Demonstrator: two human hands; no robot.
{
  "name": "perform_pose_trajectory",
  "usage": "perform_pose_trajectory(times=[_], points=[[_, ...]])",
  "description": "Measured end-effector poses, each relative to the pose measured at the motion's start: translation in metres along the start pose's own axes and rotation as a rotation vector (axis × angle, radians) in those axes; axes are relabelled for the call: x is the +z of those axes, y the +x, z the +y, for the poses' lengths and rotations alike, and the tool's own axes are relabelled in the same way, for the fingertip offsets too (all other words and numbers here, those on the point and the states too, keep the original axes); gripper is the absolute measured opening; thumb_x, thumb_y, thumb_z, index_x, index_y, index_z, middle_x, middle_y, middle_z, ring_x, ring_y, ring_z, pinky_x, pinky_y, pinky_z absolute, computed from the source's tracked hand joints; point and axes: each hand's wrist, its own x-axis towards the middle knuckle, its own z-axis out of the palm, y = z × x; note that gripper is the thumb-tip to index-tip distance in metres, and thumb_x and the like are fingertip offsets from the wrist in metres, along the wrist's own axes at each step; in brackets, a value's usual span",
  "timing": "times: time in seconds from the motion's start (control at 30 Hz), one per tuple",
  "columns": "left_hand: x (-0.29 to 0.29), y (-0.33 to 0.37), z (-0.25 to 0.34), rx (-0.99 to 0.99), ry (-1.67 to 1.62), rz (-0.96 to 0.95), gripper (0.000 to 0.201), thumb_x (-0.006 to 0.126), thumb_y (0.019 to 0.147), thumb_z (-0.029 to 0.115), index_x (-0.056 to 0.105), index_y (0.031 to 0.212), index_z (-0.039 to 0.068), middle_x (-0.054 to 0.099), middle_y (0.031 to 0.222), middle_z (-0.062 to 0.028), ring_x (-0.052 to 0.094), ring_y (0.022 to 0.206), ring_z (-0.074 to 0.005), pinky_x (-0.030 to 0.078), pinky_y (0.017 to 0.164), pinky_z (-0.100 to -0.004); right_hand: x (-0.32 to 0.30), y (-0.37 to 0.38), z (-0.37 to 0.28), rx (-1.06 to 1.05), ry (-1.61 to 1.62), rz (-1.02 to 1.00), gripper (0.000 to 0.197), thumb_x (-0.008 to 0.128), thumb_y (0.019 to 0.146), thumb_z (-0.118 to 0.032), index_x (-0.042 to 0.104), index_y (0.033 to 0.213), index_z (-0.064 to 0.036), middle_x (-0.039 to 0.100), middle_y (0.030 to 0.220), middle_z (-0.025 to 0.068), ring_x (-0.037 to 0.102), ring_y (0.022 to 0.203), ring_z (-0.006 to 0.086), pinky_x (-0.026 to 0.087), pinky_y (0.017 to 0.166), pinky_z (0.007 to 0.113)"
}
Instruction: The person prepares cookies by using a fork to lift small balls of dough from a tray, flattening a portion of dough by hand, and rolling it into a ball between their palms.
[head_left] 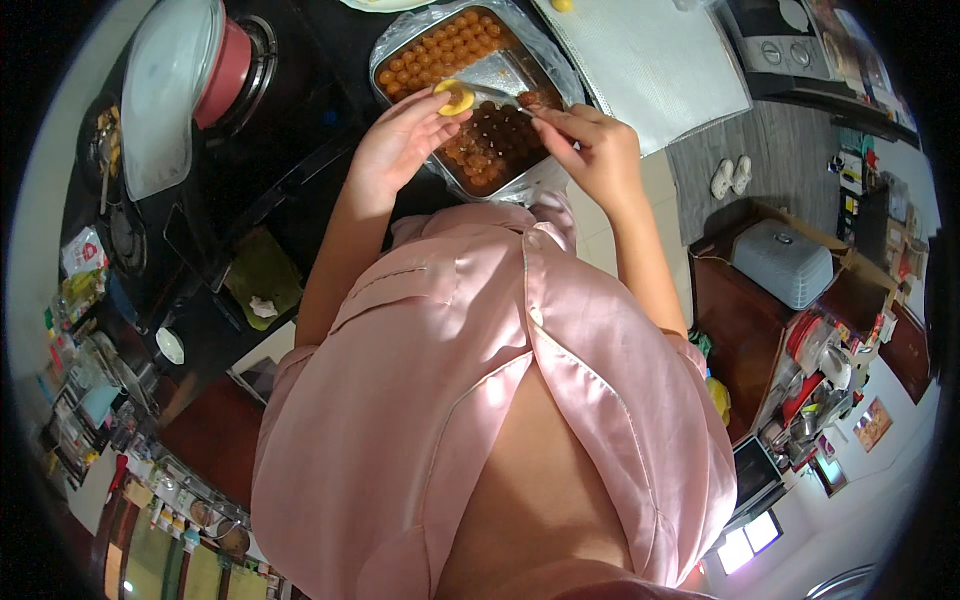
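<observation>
Head view, looking straight down over your pink satin shirt (470, 400): your left hand (400, 135) is curled up with the fingertips pinching a small round yellow dough cup (455, 97), held just over the near-middle of the rectangular metal tray (385, 50). The cup's open side faces up toward the camera, and it's pretty much round, so there's no real long axis to call out.

Your right hand (590, 145) is closed, fingers pressed together around a thin metal spoon (500, 95). The spoon's long axis runs roughly left-right across the picture, from your right fingers toward the dough cup, tilted slightly up-left. There's a dark reddish lump near the finger end, but honestly I can't tell if it's sitting on the spoon or in the tray behind it.

The tray sits on the dark counter (310, 170), long axis running from upper left to lower right. The far end is packed with orange-yellow balls (440, 50), the near end with darker brown glossy balls (495, 145), and a bare metal patch sits between them.

Hard to make out: your hands cover the tray's near corners, and the spoon's grip is buried in your fingers. A red pot with a pale lid (190, 80) stands well to the left, and a grey quilted mat (650, 60) lies just right of the tray, cut off at the top edge.
</observation>
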Motion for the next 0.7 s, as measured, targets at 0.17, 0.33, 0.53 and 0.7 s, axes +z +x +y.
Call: perform_pose_trajectory(times=[0.17, 0.33, 0.53, 0.7], points=[[0.017, -0.01, 0.009, 0.073, 0.101, 0.046, 0.034, 0.056, 0.095, 0.012, 0.053, 0.126, -0.001, 0.061, 0.119, -0.012, 0.06, 0.107, -0.0218, 0.047, 0.089, -0.0308, 0.02, -0.031, 0.037, 0.222, -0.041, 0.037, 0.016, 0.068, 0.081, -0.021, 0.075, 0.094, -0.014, 0.061, 0.071, 0.006, 0.061, 0.059, 0.0257, 0.049, 0.054, 0.037], [0.034, -0.02, 0.021, 0.109, 0.27, -0.001, 0.043, 0.057, 0.094, 0.011, 0.047, 0.134, 0.0, 0.061, 0.118, -0.0112, 0.061, 0.105, -0.0188, 0.046, 0.089, -0.0289, 0.049, -0.062, 0.055, 0.183, -0.178, 0.046, 0.018, 0.071, 0.079, -0.019, 0.074, 0.095, -0.0117, 0.061, 0.079, 0.0076, 0.061, 0.069, 0.0251, 0.049, 0.061, 0.035], [0.045, -0.032, 0.026, 0.096, 0.384, -0.076, 0.048, 0.054, 0.092, 0.007, 0.042, 0.138, -0.001, 0.058, 0.121, -0.0101, 0.056, 0.108, -0.0141, 0.044, 0.091, -0.0278, 0.025, -0.022, 0.022, 0.129, 0.262, 0.049, 0.028, 0.074, 0.076, -0.012, 0.071, 0.103, -0.0064, 0.061, 0.081, 0.0055, 0.058, 0.077, 0.0177, 0.046, 0.068, 0.03], [0.058, -0.035, 0.026, 0.041, 0.306, -0.201, 0.046, 0.058, 0.09, 0.009, 0.047, 0.134, -0.001, 0.06, 0.114, -0.0056, 0.054, 0.101, -0.0095, 0.043, 0.085, -0.024, 0.0, 0.01, -0.023, 0.114, 0.824, -0.221, 0.038, 0.075, 0.075, -0.006, 0.067, 0.112, -0.0019, 0.062, 0.088, 0.0032, 0.056, 0.084, 0.0113, 0.045, 0.075, 0.025]])
